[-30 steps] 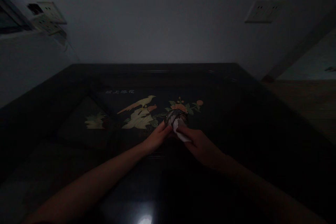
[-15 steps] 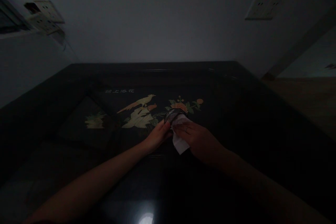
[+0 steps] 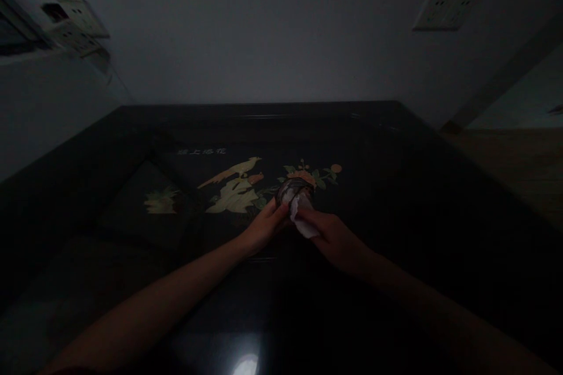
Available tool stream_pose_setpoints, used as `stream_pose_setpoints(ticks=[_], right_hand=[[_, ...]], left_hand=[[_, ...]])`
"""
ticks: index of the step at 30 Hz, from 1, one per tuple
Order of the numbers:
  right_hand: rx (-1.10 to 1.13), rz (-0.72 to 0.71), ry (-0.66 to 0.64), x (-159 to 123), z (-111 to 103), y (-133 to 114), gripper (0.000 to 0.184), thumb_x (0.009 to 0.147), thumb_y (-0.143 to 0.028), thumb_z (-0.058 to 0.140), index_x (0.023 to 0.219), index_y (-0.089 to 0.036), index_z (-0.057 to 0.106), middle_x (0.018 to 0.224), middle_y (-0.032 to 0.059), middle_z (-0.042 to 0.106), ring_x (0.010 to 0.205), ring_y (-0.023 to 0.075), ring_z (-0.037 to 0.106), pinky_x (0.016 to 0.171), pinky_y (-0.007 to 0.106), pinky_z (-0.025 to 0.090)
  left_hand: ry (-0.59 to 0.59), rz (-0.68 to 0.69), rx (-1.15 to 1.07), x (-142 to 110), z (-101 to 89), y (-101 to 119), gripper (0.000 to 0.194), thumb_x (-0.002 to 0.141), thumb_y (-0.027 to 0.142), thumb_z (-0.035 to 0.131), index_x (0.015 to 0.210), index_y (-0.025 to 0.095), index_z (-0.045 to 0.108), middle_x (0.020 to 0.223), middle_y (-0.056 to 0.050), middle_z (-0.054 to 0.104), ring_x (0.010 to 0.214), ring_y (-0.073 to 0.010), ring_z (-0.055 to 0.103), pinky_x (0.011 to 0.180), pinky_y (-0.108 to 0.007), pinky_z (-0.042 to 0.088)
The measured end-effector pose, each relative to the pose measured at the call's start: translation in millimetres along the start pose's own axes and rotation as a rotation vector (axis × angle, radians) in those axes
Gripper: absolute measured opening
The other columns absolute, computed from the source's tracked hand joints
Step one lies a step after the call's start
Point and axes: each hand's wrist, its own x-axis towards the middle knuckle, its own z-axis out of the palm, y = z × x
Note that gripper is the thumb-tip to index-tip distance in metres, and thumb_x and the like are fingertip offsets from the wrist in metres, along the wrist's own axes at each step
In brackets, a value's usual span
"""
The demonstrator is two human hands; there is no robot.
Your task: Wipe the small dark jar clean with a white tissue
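Observation:
My left hand [image 3: 263, 228] is closed on the near side of a small round, dark, glassy vessel [image 3: 288, 188]; the dim light hides its exact kind. Its rim faces away from me. A white tissue [image 3: 307, 226] is bunched in my closed right hand [image 3: 336, 239], one end tucked against the vessel and a loose corner hanging below. Both hands meet in the middle of the view, above a glossy black tabletop [image 3: 378, 187].
The tabletop carries an inlaid bird [image 3: 233, 172], a pale rock [image 3: 233, 198] and flowers [image 3: 328, 176]. Behind it stands a pale wall with a double socket [image 3: 442, 12] on the right and more sockets [image 3: 81, 17] on the left. Wooden floor [image 3: 519, 164] shows at right.
My right hand has drawn back slightly from over the vessel, and its fingers have bunched the tissue. More of the vessel now shows. My left hand has barely moved.

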Motion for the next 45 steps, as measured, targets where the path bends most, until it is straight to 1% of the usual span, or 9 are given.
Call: stream_pose_setpoints(ticks=[3, 9, 14, 18, 22, 27, 30, 38, 45], right_hand=[[-0.260, -0.108, -0.023, -1, 0, 6, 0.051, 0.076, 0.000, 0.040, 0.124, -0.009, 0.052, 0.123, 0.0164, 0.060, 0.117, 0.0247, 0.055, 0.099, 0.042, 0.044], [-0.695, -0.330, -0.022, 1, -6, 11, 0.041, 0.084, -0.003, 0.042, 0.122, -0.008, 0.056, 0.121, 0.0158, 0.063, 0.116, 0.0236, 0.056, 0.100, 0.041, 0.046], [-0.846, -0.358, -0.020, 4, -12, 7, 0.032, 0.086, -0.007, 0.047, 0.114, -0.010, 0.062, 0.114, 0.0150, 0.067, 0.109, 0.0233, 0.060, 0.098, 0.041, 0.048], [-0.684, -0.309, -0.010, 2, -7, 9, 0.038, 0.082, -0.003, 0.044, 0.116, -0.009, 0.060, 0.115, 0.0146, 0.066, 0.112, 0.0234, 0.059, 0.100, 0.042, 0.045], [-0.296, -0.185, 0.033, 0, -1, 11, 0.046, 0.077, -0.001, 0.044, 0.120, -0.011, 0.056, 0.119, 0.0148, 0.063, 0.111, 0.0243, 0.059, 0.095, 0.043, 0.048], [0.179, 0.033, 0.035, 0, 1, 7, 0.045, 0.082, -0.010, 0.047, 0.127, -0.016, 0.051, 0.116, 0.0105, 0.065, 0.106, 0.0229, 0.061, 0.090, 0.039, 0.049], [0.275, 0.103, 0.050, 0, 2, 5, 0.045, 0.083, -0.013, 0.048, 0.128, -0.014, 0.049, 0.116, 0.0113, 0.065, 0.106, 0.0235, 0.061, 0.087, 0.038, 0.051], [-0.249, -0.166, 0.010, -1, 2, 12, 0.050, 0.076, 0.000, 0.040, 0.123, -0.011, 0.053, 0.126, 0.0159, 0.059, 0.118, 0.0237, 0.054, 0.098, 0.042, 0.045], [-0.761, -0.384, -0.007, 3, -7, 17, 0.037, 0.085, -0.004, 0.043, 0.119, -0.005, 0.057, 0.117, 0.0177, 0.064, 0.113, 0.0255, 0.058, 0.100, 0.042, 0.045]], left_hand=[[0.014, -0.018, -0.032, 1, -0.8, -1, 0.053, 0.069, 0.049, 0.072, 0.110, 0.018, 0.060, 0.108, -0.008, 0.065, 0.102, -0.0250, 0.058, 0.086, -0.032, 0.044], [0.014, -0.019, -0.049, 5, -5.1, -6, 0.046, 0.072, 0.049, 0.069, 0.107, 0.019, 0.062, 0.105, -0.007, 0.064, 0.098, -0.0223, 0.056, 0.078, -0.029, 0.045], [-0.016, -0.016, -0.068, 6, -4.9, -5, 0.042, 0.075, 0.047, 0.067, 0.106, 0.019, 0.062, 0.107, -0.008, 0.062, 0.098, -0.0208, 0.054, 0.077, -0.029, 0.045], [-0.025, -0.025, -0.070, 6, -3.6, -4, 0.048, 0.074, 0.050, 0.067, 0.109, 0.018, 0.060, 0.110, -0.010, 0.062, 0.101, -0.0242, 0.055, 0.081, -0.033, 0.045], [-0.003, -0.035, -0.068, 4, -1.7, -1, 0.051, 0.072, 0.049, 0.070, 0.110, 0.018, 0.059, 0.109, -0.009, 0.063, 0.104, -0.0250, 0.056, 0.088, -0.035, 0.044], [-0.009, -0.008, -0.053, 1, 3.1, 5, 0.048, 0.071, 0.046, 0.071, 0.109, 0.019, 0.060, 0.112, -0.010, 0.063, 0.107, -0.0273, 0.055, 0.087, -0.036, 0.046], [-0.017, 0.018, -0.046, 0, 4.0, 5, 0.045, 0.071, 0.044, 0.072, 0.107, 0.019, 0.060, 0.115, -0.010, 0.062, 0.110, -0.0278, 0.054, 0.086, -0.036, 0.046], [-0.009, -0.034, -0.076, 4, -2.8, 0, 0.048, 0.070, 0.046, 0.072, 0.107, 0.018, 0.061, 0.107, -0.009, 0.065, 0.102, -0.0254, 0.058, 0.087, -0.035, 0.045], [-0.003, -0.027, -0.086, 6, -1.5, -1, 0.045, 0.073, 0.047, 0.069, 0.106, 0.018, 0.062, 0.108, -0.010, 0.063, 0.103, -0.0235, 0.056, 0.083, -0.032, 0.045]])
